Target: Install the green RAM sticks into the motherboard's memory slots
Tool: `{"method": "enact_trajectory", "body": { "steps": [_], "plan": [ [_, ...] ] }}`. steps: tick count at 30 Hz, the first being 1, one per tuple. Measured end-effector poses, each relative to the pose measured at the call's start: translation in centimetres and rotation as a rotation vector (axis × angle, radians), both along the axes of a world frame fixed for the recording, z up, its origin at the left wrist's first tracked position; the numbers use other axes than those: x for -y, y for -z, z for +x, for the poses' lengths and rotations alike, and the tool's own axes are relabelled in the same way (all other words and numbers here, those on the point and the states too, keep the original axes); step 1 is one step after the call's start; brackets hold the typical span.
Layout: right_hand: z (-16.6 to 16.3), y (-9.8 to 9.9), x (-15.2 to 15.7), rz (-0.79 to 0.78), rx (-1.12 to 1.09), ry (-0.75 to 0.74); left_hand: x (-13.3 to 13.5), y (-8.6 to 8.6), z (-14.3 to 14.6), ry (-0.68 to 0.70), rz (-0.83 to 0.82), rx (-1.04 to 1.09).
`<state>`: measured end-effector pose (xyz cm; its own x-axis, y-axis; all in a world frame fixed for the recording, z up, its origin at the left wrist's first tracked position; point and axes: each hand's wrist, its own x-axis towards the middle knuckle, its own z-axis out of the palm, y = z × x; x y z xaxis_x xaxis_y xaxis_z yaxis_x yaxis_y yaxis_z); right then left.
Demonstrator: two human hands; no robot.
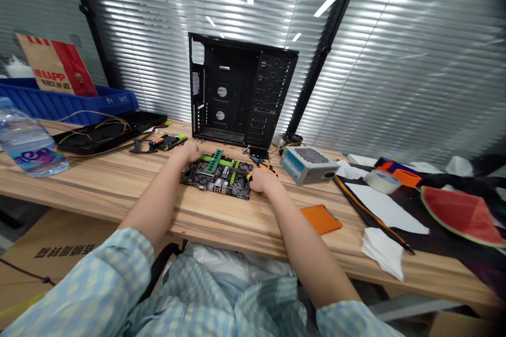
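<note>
A black motherboard (217, 175) with green slots lies flat on the wooden table (118, 184). My left hand (187, 154) rests at its far left corner, fingers curled against the board edge. My right hand (261, 179) is at the board's right edge, closed around what looks like an orange-and-black tool handle (264, 166). A green memory stick (213, 160) stands in a slot between both hands. Behind the board an empty black computer case (241, 92) stands upright with its side open.
A grey power supply (308, 164) sits right of the board, an orange card (321, 219) nearer the front edge. Tape roll (381, 180), tissues (382, 250) and watermelon slice (460, 215) lie right. A water bottle (27, 142), black panel (110, 130) and blue bin (67, 101) stand left.
</note>
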<state>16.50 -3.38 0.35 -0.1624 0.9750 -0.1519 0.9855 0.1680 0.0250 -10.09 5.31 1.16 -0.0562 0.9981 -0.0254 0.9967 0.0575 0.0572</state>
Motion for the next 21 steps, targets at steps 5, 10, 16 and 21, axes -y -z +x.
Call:
{"method": "enact_trajectory", "body": {
  "steps": [5,10,16,21],
  "plan": [
    [-0.1,-0.1,0.1,-0.001,0.006,-0.003,-0.6,0.3,-0.2,0.095,0.001,-0.046],
    [-0.1,-0.1,0.2,-0.008,0.008,0.009,-0.8,0.5,-0.2,0.142,0.005,-0.066],
    [0.0,-0.1,0.2,-0.004,0.002,0.012,-1.1,0.9,-0.6,0.179,0.005,-0.078],
    [0.0,-0.1,0.1,-0.007,-0.005,0.017,-1.4,1.2,-0.8,0.182,0.011,-0.077]
  ]
}}
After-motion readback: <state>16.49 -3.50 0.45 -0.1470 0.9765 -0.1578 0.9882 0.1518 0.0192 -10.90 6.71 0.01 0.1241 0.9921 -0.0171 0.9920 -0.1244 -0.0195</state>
